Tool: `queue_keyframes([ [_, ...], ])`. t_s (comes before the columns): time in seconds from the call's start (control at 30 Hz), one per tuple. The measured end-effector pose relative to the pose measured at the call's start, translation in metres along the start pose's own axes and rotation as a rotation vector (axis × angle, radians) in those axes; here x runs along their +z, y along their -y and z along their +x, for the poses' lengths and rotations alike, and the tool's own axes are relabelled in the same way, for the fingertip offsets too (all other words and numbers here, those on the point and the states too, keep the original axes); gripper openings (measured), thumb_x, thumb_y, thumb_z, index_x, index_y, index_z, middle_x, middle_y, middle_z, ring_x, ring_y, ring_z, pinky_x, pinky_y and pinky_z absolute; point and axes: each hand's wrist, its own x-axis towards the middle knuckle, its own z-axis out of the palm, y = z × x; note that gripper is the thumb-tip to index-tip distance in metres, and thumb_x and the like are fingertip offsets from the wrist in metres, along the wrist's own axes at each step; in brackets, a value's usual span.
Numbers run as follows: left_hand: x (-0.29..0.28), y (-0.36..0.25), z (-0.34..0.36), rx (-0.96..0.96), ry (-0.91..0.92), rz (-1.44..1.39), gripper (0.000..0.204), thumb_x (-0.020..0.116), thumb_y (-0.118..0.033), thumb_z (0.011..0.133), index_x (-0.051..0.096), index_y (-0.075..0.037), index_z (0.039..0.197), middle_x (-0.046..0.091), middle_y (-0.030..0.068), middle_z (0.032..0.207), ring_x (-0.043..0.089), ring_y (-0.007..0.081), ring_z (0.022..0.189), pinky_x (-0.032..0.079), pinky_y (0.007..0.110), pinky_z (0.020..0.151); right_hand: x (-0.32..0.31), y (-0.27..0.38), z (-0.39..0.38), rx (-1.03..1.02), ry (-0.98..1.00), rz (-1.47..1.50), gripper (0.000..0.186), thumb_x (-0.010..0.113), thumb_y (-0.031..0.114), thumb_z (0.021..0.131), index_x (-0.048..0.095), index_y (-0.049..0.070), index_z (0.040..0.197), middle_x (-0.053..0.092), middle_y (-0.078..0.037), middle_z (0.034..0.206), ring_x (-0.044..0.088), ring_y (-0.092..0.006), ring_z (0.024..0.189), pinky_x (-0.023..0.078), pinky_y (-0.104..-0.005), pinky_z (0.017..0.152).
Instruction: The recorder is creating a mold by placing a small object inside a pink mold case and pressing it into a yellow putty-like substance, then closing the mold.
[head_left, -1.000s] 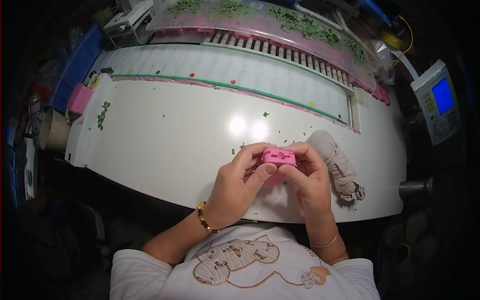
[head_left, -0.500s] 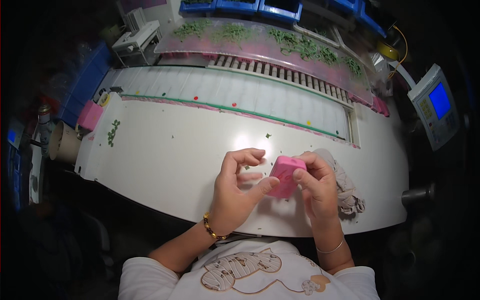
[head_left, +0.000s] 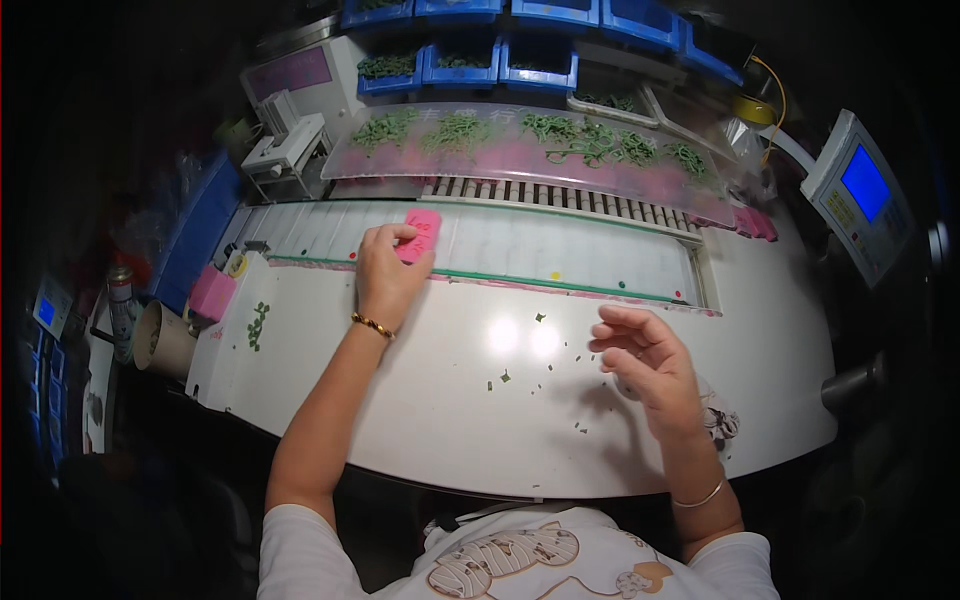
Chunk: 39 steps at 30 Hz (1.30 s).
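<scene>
My left hand grips a pink rectangular block with red handwriting, over the white segmented conveyor edged with a green strip and small coloured dots. My right hand hangs above the white worktable, empty, its fingers apart and slightly curled. A bundled beige cloth lies mostly hidden behind it. Small green scraps are scattered on the table between my hands, and a little pile of green pieces lies at the left.
Beyond the conveyor are rollers and a translucent shelf with green cuttings, below blue bins. A control panel with a lit screen stands right. A pink block, blue crate, can and beige container sit left.
My left hand has carried the pink block forward and left onto the conveyor area. My right hand has let go of it and opened. The view has tilted up, showing more bins.
</scene>
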Motion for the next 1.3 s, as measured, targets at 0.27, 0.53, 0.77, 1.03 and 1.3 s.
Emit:
queue_keyframes([
  [0.27,0.018,0.028,0.034,-0.01,0.144,0.124,0.037,0.077,-0.026,0.073,0.062,-0.003,0.098,0.057,0.0165,0.111,0.052,0.0335,0.107,0.042,0.042,0.094,-0.126,0.013,0.005,0.035,-0.288,-0.344,0.025,0.065,0.007,0.087,0.064,0.001,0.11,0.062,-0.004,0.104,0.058,-0.0123,0.095,0.047,-0.0257,0.082],
  [0.53,0.06,-0.053,0.01,0.352,0.157,0.268,0.058,0.073,-0.033,0.079,0.05,-0.004,0.123,0.041,0.0223,0.137,0.037,0.0385,0.129,0.029,0.049,0.107,-0.311,-0.036,0.003,-0.018,-0.622,-1.425,0.042,0.071,0.028,0.082,0.06,0.009,0.118,0.054,-0.013,0.125,0.049,-0.0312,0.116,0.04,-0.0404,0.099],
  [0.77,0.131,-0.147,0.006,0.551,0.408,0.006,0.056,0.069,-0.036,0.083,0.05,-0.004,0.124,0.041,0.0242,0.138,0.039,0.0408,0.128,0.031,0.048,0.107,-0.325,-0.045,0.054,0.045,-0.721,-1.452,0.052,0.059,0.041,0.089,0.052,0.01,0.131,0.04,-0.016,0.14,0.035,-0.0344,0.132,0.028,-0.0453,0.11],
  [1.03,0.235,-0.242,0.031,0.681,0.486,-0.024,0.062,0.068,-0.04,0.083,0.047,-0.005,0.129,0.05,0.0242,0.125,0.048,0.0412,0.115,0.038,0.047,0.1,-0.355,-0.041,0.113,0.089,-0.9,-1.388,0.072,0.059,0.05,0.087,0.034,0.014,0.145,0.021,-0.017,0.152,0.018,-0.0383,0.14,0.021,-0.0499,0.113],
  [1.3,0.31,-0.288,0.067,0.664,0.634,0.143,0.06,0.064,-0.042,0.083,0.048,-0.004,0.127,0.057,0.0273,0.116,0.058,0.0391,0.108,0.047,0.05,0.085,-0.4,-0.043,0.164,-0.011,-1.015,-1.342,0.073,0.053,0.056,0.088,0.032,0.017,0.146,0.019,-0.019,0.152,0.018,-0.0439,0.139,0.021,-0.0518,0.113],
])
